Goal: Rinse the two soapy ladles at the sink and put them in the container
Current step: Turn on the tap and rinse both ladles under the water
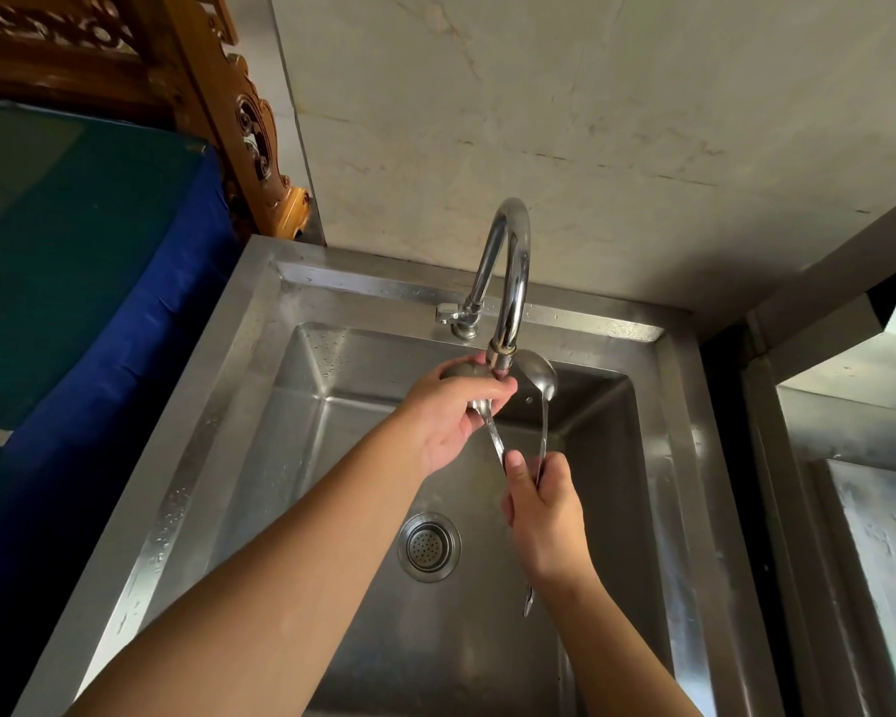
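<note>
Sink (239, 385): dull silver steel, water-speckled rim. Faucet (513, 261): bright chrome, brassy band at the spout. Ladles (541, 377): silver-grey. Drain strainer (429, 547): silver, dotted with holes. Wall (590, 121): off-white, faint brown veining, possibly marble-patterned tile. Cloth (125, 302): blue edge, green top. Carved wood (218, 95): orange-brown scrollwork.

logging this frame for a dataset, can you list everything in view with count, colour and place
ladles: two, silver, bowls up under the faucet spout, handles gathered below
faucet: one, chrome gooseneck, back rim of sink
sink: one, stainless steel, centre
drain strainer: one, silver, basin floor
cloth-covered surface: one, blue and green, left
carved wood piece: one, brown, upper left
wall: off-white, behind
left hand: rubbing the left ladle's bowl
right hand: gripping both handles
</note>
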Motion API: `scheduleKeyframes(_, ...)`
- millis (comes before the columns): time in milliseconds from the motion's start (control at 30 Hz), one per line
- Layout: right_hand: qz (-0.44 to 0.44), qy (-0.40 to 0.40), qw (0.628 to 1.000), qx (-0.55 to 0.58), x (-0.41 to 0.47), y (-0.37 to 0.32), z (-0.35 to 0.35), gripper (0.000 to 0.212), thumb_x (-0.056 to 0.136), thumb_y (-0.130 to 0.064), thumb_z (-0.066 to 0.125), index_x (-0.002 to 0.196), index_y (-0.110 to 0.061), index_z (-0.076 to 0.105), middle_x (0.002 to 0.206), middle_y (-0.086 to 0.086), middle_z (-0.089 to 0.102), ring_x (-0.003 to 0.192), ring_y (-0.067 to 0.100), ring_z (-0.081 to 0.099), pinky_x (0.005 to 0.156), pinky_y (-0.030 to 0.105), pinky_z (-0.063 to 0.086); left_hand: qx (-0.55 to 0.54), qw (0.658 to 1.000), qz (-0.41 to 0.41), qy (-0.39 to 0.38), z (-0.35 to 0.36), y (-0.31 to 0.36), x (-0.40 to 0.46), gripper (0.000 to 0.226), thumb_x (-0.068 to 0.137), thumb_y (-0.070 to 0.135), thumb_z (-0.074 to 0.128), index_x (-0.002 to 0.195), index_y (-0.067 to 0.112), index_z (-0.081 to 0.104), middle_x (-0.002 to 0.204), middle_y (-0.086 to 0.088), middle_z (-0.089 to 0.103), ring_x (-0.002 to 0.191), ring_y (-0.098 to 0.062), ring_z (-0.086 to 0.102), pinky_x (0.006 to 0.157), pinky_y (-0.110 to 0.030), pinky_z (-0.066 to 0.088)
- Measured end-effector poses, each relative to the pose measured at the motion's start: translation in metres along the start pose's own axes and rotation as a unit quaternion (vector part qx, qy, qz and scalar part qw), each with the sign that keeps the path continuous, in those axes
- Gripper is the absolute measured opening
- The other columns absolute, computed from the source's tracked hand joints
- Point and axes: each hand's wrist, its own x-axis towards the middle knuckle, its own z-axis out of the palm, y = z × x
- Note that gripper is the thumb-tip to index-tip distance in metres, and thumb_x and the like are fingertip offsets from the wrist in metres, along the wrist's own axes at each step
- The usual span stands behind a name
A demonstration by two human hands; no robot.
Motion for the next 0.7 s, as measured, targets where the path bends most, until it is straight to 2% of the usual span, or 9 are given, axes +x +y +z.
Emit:
scheduleKeyframes(67, -0.005, -0.009, 1.000, 0.004, -0.005, 0.005, 0.001, 0.039, 0.100, -0.035, 0.053, 0.080, -0.007, 0.035, 0.056, -0.003, 0.045, 0.050, 0.010, 0.037, 0.044, 0.021, 0.036, -0.008, 1.000, -0.027, 0.015, 0.000, -0.001, -0.001, 0.037, 0.079, -0.006, 0.078, 0.112, 0.005, 0.063, 0.082, -0.003, 0.075, 0.075, -0.016, 0.073, 0.070, -0.026, 0.059)
scheduleKeyframes(133, -0.004, -0.015, 1.000, 0.015, -0.010, 0.010, 0.003, 0.038, 0.101, -0.033, 0.054, 0.076, -0.013, 0.034, 0.055, -0.008, 0.044, 0.052, 0.010, 0.037, 0.048, 0.024, 0.038, -0.005, 0.998, -0.061, 0.030, 0.001, -0.002, -0.002, 0.013, 0.084, 0.009, 0.078, 0.095, 0.007, 0.071, 0.078, -0.003, 0.075, 0.069, -0.014, 0.074, 0.057, -0.021, 0.058)
scheduleKeyframes(167, 0.000, -0.018, 1.000, 0.021, -0.012, 0.011, 0.004, 0.038, 0.101, -0.032, 0.054, 0.075, -0.015, 0.033, 0.053, -0.011, 0.044, 0.053, 0.009, 0.038, 0.050, 0.027, 0.038, -0.007, 0.996, -0.076, 0.046, 0.002, -0.002, -0.002, 0.009, 0.088, 0.018, 0.075, 0.090, 0.010, 0.073, 0.077, -0.002, 0.075, 0.066, -0.014, 0.074, 0.053, -0.020, 0.057)
scheduleKeyframes(267, 0.004, -0.023, 1.000, 0.016, -0.017, 0.011, 0.004, 0.038, 0.101, -0.034, 0.054, 0.073, -0.019, 0.033, 0.051, -0.014, 0.045, 0.053, 0.009, 0.038, 0.052, 0.031, 0.038, -0.032, 0.989, -0.113, 0.092, 0.003, 0.000, -0.001, 0.034, 0.095, 0.044, 0.064, 0.088, 0.012, 0.073, 0.075, -0.004, 0.078, 0.059, -0.015, 0.075, 0.049, -0.022, 0.058)
scheduleKeyframes(367, -0.021, -0.023, 0.997, -0.071, -0.017, 0.005, 0.003, 0.039, 0.099, -0.045, 0.050, 0.073, -0.022, 0.033, 0.053, -0.011, 0.048, 0.051, 0.008, 0.038, 0.053, 0.036, 0.039, -0.037, 0.984, -0.132, 0.114, -0.008, 0.006, -0.008, 0.053, 0.094, 0.055, 0.056, 0.107, 0.006, 0.069, 0.078, -0.011, 0.080, 0.062, -0.019, 0.076, 0.050, -0.024, 0.059)
scheduleKeyframes(467, -0.055, -0.015, 0.977, -0.204, -0.016, -0.001, 0.003, 0.037, 0.099, -0.051, 0.042, 0.073, -0.028, 0.030, 0.054, -0.007, 0.052, 0.048, 0.012, 0.044, 0.048, 0.036, 0.036, 0.123, 0.978, -0.069, 0.153, -0.024, 0.010, -0.012, 0.052, 0.095, 0.058, 0.052, 0.115, 0.012, 0.067, 0.097, -0.009, 0.077, 0.076, -0.023, 0.075, 0.055, -0.029, 0.059)
scheduleKeyframes(533, -0.073, -0.017, 0.962, -0.264, -0.016, -0.005, 0.005, 0.033, 0.100, -0.050, 0.039, 0.077, -0.028, 0.030, 0.057, -0.004, 0.055, 0.052, 0.020, 0.053, 0.047, 0.035, 0.036, 0.286, 0.946, 0.013, 0.153, -0.028, 0.017, -0.017, 0.044, 0.094, 0.068, 0.046, 0.105, 0.034, 0.071, 0.101, 0.004, 0.073, 0.089, -0.022, 0.072, 0.063, -0.033, 0.056)
scheduleKeyframes(600, -0.083, -0.023, 0.949, -0.303, -0.018, -0.008, 0.010, 0.030, 0.101, -0.050, 0.037, 0.082, -0.028, 0.032, 0.062, -0.004, 0.059, 0.060, 0.029, 0.059, 0.051, 0.037, 0.040, 0.400, 0.908, 0.070, 0.101, -0.025, 0.024, -0.024, 0.050, 0.080, 0.086, 0.043, 0.090, 0.045, 0.070, 0.093, 0.016, 0.070, 0.087, -0.010, 0.067, 0.067, -0.030, 0.050)
scheduleKeyframes(700, -0.085, -0.029, 0.943, -0.319, -0.021, -0.012, 0.015, 0.030, 0.102, -0.049, 0.035, 0.083, -0.026, 0.032, 0.065, -0.003, 0.060, 0.066, 0.034, 0.061, 0.055, 0.041, 0.045, 0.470, 0.874, 0.100, 0.071, -0.016, 0.023, -0.024, 0.062, 0.053, 0.088, 0.068, 0.094, 0.041, 0.069, 0.091, 0.019, 0.072, 0.086, -0.001, 0.067, 0.066, -0.024, 0.047)
